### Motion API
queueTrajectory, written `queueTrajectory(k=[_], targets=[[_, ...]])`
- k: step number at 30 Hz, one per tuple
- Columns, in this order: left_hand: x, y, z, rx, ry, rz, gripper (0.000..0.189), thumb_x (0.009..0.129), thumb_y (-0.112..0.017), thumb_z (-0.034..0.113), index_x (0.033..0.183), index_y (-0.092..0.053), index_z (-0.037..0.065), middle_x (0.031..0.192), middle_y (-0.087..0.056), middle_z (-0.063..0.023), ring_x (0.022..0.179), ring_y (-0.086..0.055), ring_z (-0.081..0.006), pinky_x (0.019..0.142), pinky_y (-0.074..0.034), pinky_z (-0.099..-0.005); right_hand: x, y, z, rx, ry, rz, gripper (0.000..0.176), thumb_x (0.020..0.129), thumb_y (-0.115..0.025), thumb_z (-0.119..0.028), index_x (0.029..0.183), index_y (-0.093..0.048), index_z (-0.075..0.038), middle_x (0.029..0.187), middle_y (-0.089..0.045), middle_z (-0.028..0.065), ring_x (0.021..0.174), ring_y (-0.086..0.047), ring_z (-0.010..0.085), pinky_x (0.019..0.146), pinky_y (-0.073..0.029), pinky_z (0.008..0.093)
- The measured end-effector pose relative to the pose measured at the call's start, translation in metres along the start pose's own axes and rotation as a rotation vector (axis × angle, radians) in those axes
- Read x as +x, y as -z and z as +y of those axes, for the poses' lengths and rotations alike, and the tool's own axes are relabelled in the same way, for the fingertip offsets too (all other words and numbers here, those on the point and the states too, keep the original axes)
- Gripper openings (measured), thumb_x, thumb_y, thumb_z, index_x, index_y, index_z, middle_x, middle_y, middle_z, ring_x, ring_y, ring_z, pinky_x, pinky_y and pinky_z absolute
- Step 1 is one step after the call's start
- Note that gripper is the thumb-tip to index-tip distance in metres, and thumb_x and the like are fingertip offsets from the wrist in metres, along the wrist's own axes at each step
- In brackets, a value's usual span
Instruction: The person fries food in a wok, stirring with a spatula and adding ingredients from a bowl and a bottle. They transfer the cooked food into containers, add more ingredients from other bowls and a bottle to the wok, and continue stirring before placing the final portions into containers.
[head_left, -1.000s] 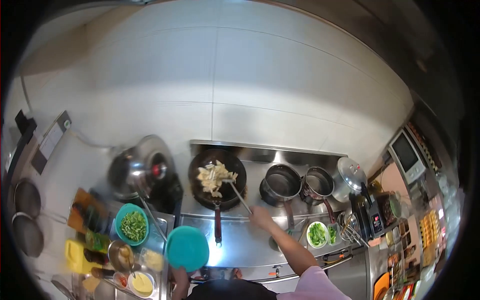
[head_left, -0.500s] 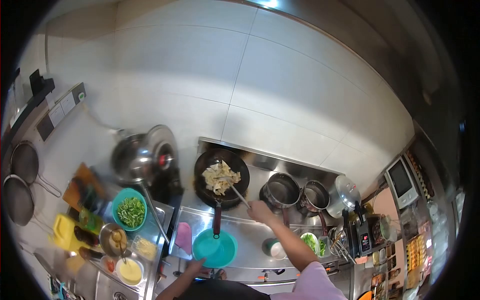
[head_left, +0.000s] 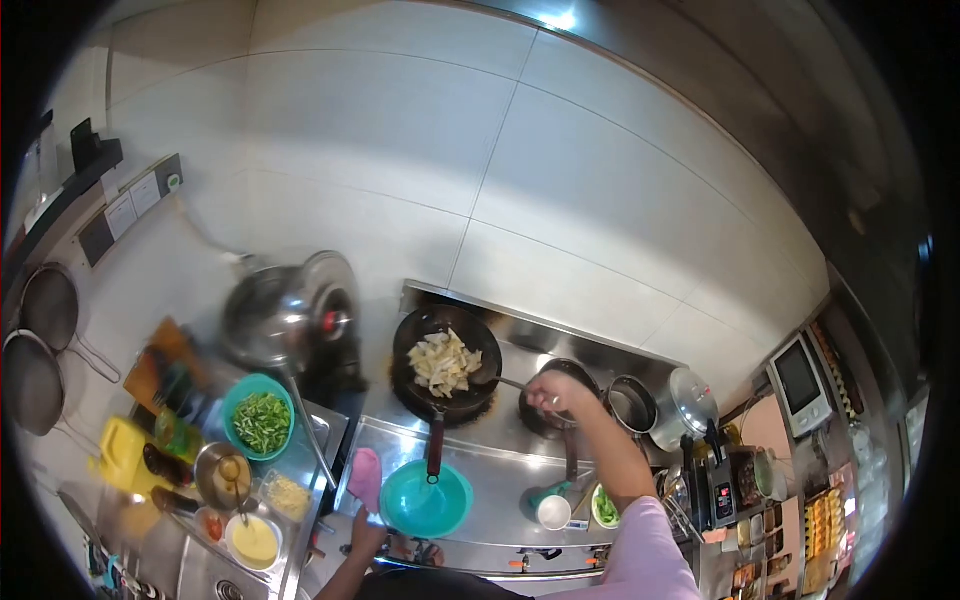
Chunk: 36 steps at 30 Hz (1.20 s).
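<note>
My right hand [head_left: 552, 392] is closed round the handle of a metal spatula [head_left: 508, 382], whose head rests at the right side of a dark wok [head_left: 462, 405]. Pale sliced food [head_left: 444, 362] lies in the wok. My left hand [head_left: 368, 532] is at the lower end of a pink cloth [head_left: 365, 477], and its fingers seem to touch it, though how they hold it is hard to make out. A turquoise bowl [head_left: 428, 500] stands just right of the cloth, below the wok's handle.
At left are a bowl of chopped greens [head_left: 262, 418], a yellow bottle [head_left: 122, 455] and a bowl of yellow liquid [head_left: 254, 543]. Right of the wok stand a saucepan [head_left: 632, 403] and a lidded pot [head_left: 690, 405]. A white cup [head_left: 553, 513] sits on the counter.
My right hand and the spatula have moved right, toward the wok's edge. My left hand has left the turquoise bowl and moved left to the pink cloth.
</note>
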<state>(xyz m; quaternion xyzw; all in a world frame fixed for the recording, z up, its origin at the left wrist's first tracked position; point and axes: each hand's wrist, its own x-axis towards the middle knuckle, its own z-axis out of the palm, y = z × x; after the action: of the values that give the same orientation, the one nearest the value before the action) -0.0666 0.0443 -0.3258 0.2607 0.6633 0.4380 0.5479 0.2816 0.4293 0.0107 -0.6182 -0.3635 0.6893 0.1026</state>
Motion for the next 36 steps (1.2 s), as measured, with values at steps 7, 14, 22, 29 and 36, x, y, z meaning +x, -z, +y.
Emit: queueTrajectory(k=[7, 14, 22, 29, 36], targets=[[-0.083, 0.012, 0.116, -0.248, 0.141, 0.034, 0.089, 0.074, -0.058, -0.004, 0.153, -0.018, 0.001, 0.154, -0.029, -0.0237, 0.135, -0.043, -0.0375, 0.073, -0.058, -0.0364, 0.08, -0.043, 0.064, -0.34, 0.301, 0.094, 0.017, 0.098, -0.051, -0.018, 0.104, -0.061, -0.005, 0.068, -0.059, 0.0079, 0.046, -0.05, 0.0119, 0.038, -0.042, 0.0307], [-0.084, 0.006, 0.127, -0.101, 0.075, 0.123, 0.079, 0.075, -0.058, -0.002, 0.148, -0.029, -0.002, 0.13, -0.046, -0.0219, 0.105, -0.055, -0.0302, 0.084, -0.045, -0.0357, 0.018, -0.01, 0.015, -1.392, 0.904, 0.31, 0.03, 0.091, -0.052, -0.021, 0.1, -0.065, 0.005, 0.076, -0.069, 0.0216, 0.058, -0.069, 0.0255, 0.045, -0.051, 0.044], [-0.086, 0.001, 0.14, -0.13, 0.108, 0.19, 0.079, 0.074, -0.059, -0.002, 0.148, -0.031, -0.003, 0.138, -0.045, -0.0225, 0.111, -0.056, -0.0304, 0.087, -0.048, -0.0351, -0.002, 0.043, -0.068, -1.09, -0.053, -0.039, 0.019, 0.091, -0.06, -0.02, 0.098, -0.064, -0.003, 0.072, -0.062, 0.0069, 0.05, -0.052, 0.0104, 0.04, -0.04, 0.0251], [-0.099, 0.007, 0.135, -0.255, 0.113, 0.257, 0.077, 0.074, -0.06, -0.003, 0.146, -0.035, -0.005, 0.149, -0.039, -0.0245, 0.116, -0.056, -0.0312, 0.094, -0.048, -0.0365, 0.082, -0.002, 0.072, -0.152, 0.094, -0.175, 0.012, 0.098, -0.055, -0.019, 0.102, -0.057, -0.008, 0.067, -0.049, -0.0003, 0.046, -0.043, 0.0094, 0.039, -0.034, 0.0267], [-0.072, 0.017, 0.103, -0.082, 0.012, 0.217, 0.072, 0.074, -0.061, -0.002, 0.144, -0.04, -0.003, 0.143, -0.047, -0.0214, 0.118, -0.056, -0.0288, 0.098, -0.046, -0.0364, 0.098, -0.069, 0.103, -0.306, 0.441, 0.097, 0.022, 0.099, -0.054, -0.025, 0.107, -0.06, -0.006, 0.074, -0.059, 0.0036, 0.053, -0.054, 0.0142, 0.048, -0.045, 0.0296]])
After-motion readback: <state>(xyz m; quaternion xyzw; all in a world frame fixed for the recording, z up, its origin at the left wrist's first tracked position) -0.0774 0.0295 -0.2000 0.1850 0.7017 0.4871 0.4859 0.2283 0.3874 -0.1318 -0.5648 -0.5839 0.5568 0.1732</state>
